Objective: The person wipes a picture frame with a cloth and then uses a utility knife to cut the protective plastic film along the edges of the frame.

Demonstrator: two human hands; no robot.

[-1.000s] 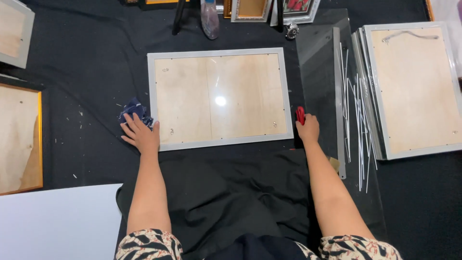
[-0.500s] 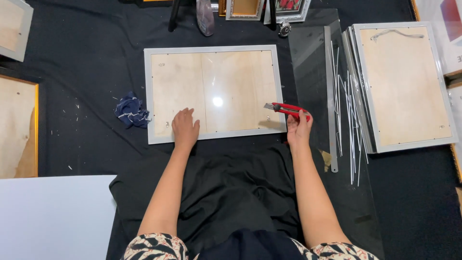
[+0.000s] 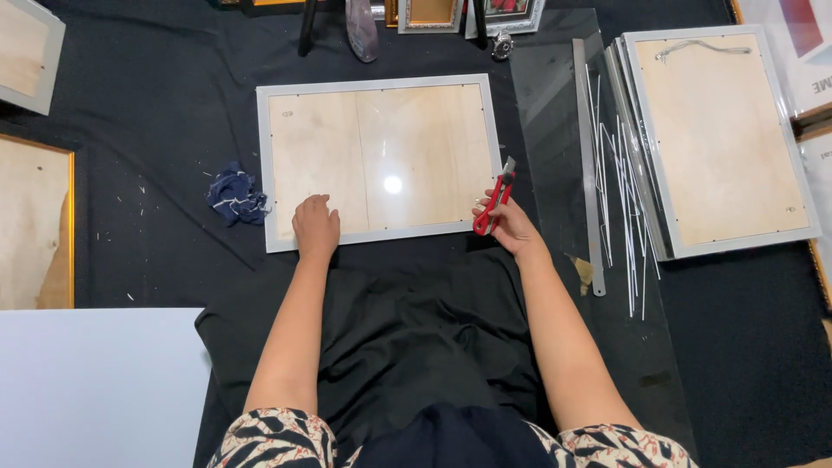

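At the far left edge a gold-rimmed wooden frame back (image 3: 35,225) lies on the black cloth floor covering (image 3: 156,113), with a white sheet (image 3: 95,390) below it. Further in, a crumpled dark-blue rag (image 3: 234,195) sits just beside the left rail of the silver-framed rectangular picture frame (image 3: 378,160), which lies face down with its pale plywood backing up and its long axis running left to right. The left hand (image 3: 315,227) rests flat, fingers loosely spread and holding nothing, on the frame's lower edge near the bottom-left corner. At the frame's bottom-right corner the right hand (image 3: 510,224) is closed around a red-handled utility knife (image 3: 495,198); the knife's long axis runs steeply upward with a slight lean to the right, and its blade end points away from the person, lying along the frame's right rail. Right of that lies a clear glass pane (image 3: 555,113), a long metal ruler (image 3: 587,165) and thin metal strips (image 3: 624,199), then a second silver frame (image 3: 719,143) face down.
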